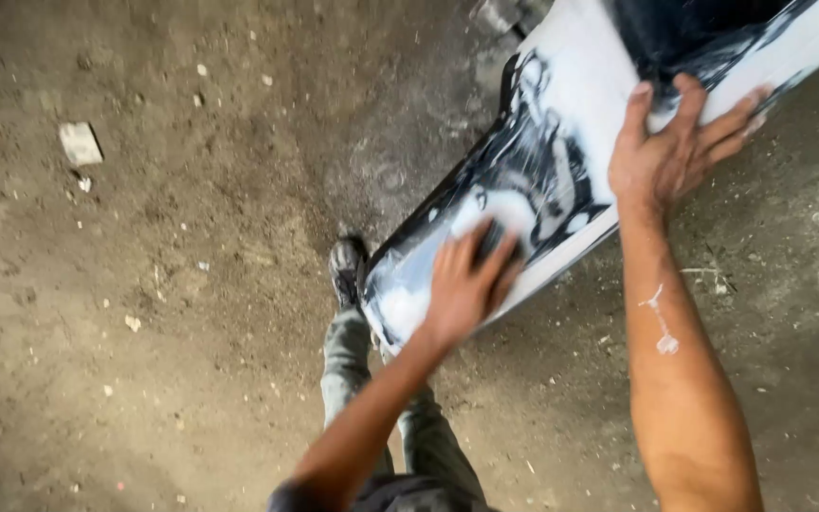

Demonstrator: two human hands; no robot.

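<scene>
Panel (561, 142): black glossy body panel, smeared white, slanted from upper right down toward the shoe (346, 268).
Left hand (466, 284): pressed on the panel's lower end, fingers curled over a dark pad (495, 237).
Right hand (680, 142): laid flat on the upper stretch, fingers spread wide, gripping nothing.
Forearm (665, 332): streaked with white drips.
Floor (163, 284): bare dirt, littered with pale scraps.

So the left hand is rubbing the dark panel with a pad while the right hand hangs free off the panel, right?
Not quite. In the head view the right hand lies flat on the panel, fingers spread. The left hand does press a pad on it.
</scene>
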